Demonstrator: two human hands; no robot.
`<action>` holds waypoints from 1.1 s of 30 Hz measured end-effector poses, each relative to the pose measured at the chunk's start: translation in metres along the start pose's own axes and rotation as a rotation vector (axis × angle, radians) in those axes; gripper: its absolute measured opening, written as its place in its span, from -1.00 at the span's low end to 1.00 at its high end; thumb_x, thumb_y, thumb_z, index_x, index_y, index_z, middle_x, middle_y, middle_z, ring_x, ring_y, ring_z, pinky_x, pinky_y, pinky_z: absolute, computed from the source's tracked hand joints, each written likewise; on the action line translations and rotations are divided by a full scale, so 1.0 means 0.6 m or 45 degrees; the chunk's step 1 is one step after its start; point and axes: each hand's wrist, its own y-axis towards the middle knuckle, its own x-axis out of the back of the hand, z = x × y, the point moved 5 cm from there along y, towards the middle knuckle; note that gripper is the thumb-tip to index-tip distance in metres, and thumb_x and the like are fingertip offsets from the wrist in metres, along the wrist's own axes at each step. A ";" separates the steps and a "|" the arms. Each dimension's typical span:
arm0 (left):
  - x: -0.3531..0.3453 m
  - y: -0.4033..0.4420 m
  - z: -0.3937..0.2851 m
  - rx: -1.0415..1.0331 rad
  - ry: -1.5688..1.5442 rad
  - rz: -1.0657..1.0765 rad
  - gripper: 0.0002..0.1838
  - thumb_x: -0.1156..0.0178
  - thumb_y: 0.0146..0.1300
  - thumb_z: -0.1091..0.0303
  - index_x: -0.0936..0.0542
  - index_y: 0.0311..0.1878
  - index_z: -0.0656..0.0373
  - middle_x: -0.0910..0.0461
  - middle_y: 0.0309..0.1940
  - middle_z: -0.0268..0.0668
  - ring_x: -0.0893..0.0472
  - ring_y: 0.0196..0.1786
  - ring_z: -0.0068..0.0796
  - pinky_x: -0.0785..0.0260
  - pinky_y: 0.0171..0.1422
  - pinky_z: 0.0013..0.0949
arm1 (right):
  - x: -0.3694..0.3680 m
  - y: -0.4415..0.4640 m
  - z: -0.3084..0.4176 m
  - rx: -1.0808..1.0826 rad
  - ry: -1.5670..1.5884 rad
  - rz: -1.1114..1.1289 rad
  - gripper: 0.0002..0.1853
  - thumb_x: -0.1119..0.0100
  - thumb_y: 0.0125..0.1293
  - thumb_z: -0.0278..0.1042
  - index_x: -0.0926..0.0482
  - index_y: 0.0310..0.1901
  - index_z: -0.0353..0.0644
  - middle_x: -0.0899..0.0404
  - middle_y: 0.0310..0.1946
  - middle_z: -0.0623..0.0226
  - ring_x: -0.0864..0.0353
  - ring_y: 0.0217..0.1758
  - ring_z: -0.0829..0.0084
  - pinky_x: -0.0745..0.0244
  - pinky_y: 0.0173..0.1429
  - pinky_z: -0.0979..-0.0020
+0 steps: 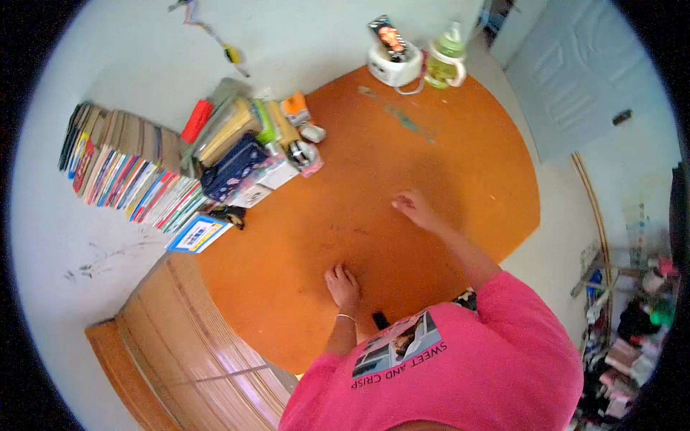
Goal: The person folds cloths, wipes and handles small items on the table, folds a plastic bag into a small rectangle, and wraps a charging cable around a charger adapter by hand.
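Note:
My left hand (342,285) rests on the orange tabletop (309,237), palm down, with its fingers a little apart and nothing in them. A thin bracelet (346,317) circles that wrist. Farther out and to the right, my right hand (415,208) is over the table's middle, fingers pointing left and loosely bent. Nothing shows in it, and I cannot tell whether it touches the surface. Close to my shirt, a small black object (380,320) lies at the table's near edge.
A row of books (136,176) lines the wall at left, beside a dark blue pouch (233,169) and stacked stationery. At the far edge stand a white container (395,66) and a green-topped bottle (445,61). A door (589,79) is at right, above a cluttered rack (625,316).

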 end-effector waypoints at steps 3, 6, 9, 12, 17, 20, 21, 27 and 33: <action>0.002 0.000 0.000 0.024 -0.078 0.079 -0.67 0.00 0.15 0.46 -0.40 0.02 0.25 -0.33 0.00 0.03 -0.33 0.06 0.01 -0.18 0.19 -0.09 | 0.062 -0.161 -0.079 -0.089 -0.100 -0.113 -0.67 -0.17 0.20 -0.13 -0.55 -0.16 -0.24 -0.52 -0.22 0.24 -0.51 -0.14 0.39 -0.42 -0.03 0.38; 0.015 0.001 -0.018 -0.041 -0.082 -0.023 -0.67 0.00 0.14 0.50 -0.39 0.02 0.26 -0.33 -0.01 0.02 -0.32 0.07 0.01 -0.18 0.19 -0.11 | 0.162 -0.300 -0.143 -0.333 0.072 -0.258 -0.72 -0.20 0.19 -0.20 -0.57 -0.21 -0.26 -0.55 -0.29 0.33 -0.51 -0.21 0.49 -0.43 -0.09 0.45; 0.005 -0.006 -0.030 0.144 -0.008 -0.135 -0.66 -0.02 0.09 0.53 -0.40 -0.01 0.27 -0.34 -0.04 0.01 -0.32 0.06 0.02 -0.18 0.19 -0.12 | 0.277 -0.388 -0.216 -0.360 0.127 -0.442 -0.78 -0.20 0.19 -0.28 -0.59 -0.26 -0.28 -0.56 -0.41 0.40 -0.51 -0.30 0.57 -0.44 -0.18 0.51; 0.005 -0.013 -0.101 0.094 -0.094 -0.208 -0.66 -0.04 0.07 0.54 -0.40 -0.02 0.29 -0.33 -0.03 -0.01 -0.33 0.05 0.02 -0.19 0.18 -0.12 | 0.390 -0.406 -0.254 -0.403 0.221 -0.569 -0.79 -0.20 0.20 -0.30 -0.60 -0.28 -0.29 -0.57 -0.46 0.41 -0.50 -0.35 0.60 -0.43 -0.23 0.52; -0.099 -0.061 -0.284 0.275 -0.295 -0.093 -0.64 -0.07 0.07 0.51 -0.41 0.00 0.25 -0.40 -0.09 0.00 -0.39 -0.01 -0.03 -0.26 0.12 -0.14 | 0.561 -0.287 -0.312 -0.175 -0.112 -0.429 -0.73 -0.19 0.19 -0.24 -0.59 -0.24 -0.32 -0.61 -0.43 0.30 -0.54 -0.34 0.52 -0.43 -0.22 0.49; -0.213 -0.130 -0.397 0.267 -0.391 -0.060 -0.67 -0.09 0.08 0.48 -0.44 -0.03 0.24 -0.44 -0.11 0.00 -0.43 -0.05 -0.03 -0.32 0.05 -0.16 | 0.609 -0.217 -0.313 -0.051 0.040 -0.314 -0.72 -0.18 0.19 -0.20 -0.59 -0.21 -0.27 -0.61 -0.39 0.24 -0.58 -0.32 0.43 -0.45 -0.19 0.46; -0.239 -0.137 -0.443 0.177 -0.583 -0.152 -0.70 -0.09 0.09 0.47 -0.47 -0.05 0.23 -0.46 -0.12 0.00 -0.45 -0.06 -0.03 -0.34 0.02 -0.17 | 0.621 -0.190 -0.309 -0.006 0.072 -0.252 -0.68 -0.16 0.20 -0.14 -0.58 -0.20 -0.25 -0.61 -0.35 0.22 -0.59 -0.27 0.37 -0.46 -0.16 0.40; -0.193 -0.104 -0.659 -0.169 -0.297 0.363 -0.75 -0.11 0.10 0.42 -0.51 -0.12 0.22 -0.47 -0.11 -0.04 -0.49 -0.06 -0.06 -0.37 -0.03 -0.19 | 0.687 -0.072 -0.244 0.101 0.091 0.024 -0.70 -0.13 0.23 -0.17 -0.58 -0.20 -0.25 -0.61 -0.28 0.24 -0.58 -0.23 0.36 -0.46 -0.11 0.38; -0.254 -0.137 -0.613 0.004 -0.343 0.569 -0.77 -0.04 0.14 0.38 -0.51 -0.14 0.23 -0.49 -0.18 0.00 -0.50 -0.18 0.02 -0.36 -0.10 -0.15 | 0.657 0.066 -0.233 0.308 0.199 0.060 -0.74 -0.10 0.25 -0.26 -0.54 -0.14 -0.25 -0.60 -0.25 0.25 -0.58 -0.20 0.36 -0.46 -0.09 0.37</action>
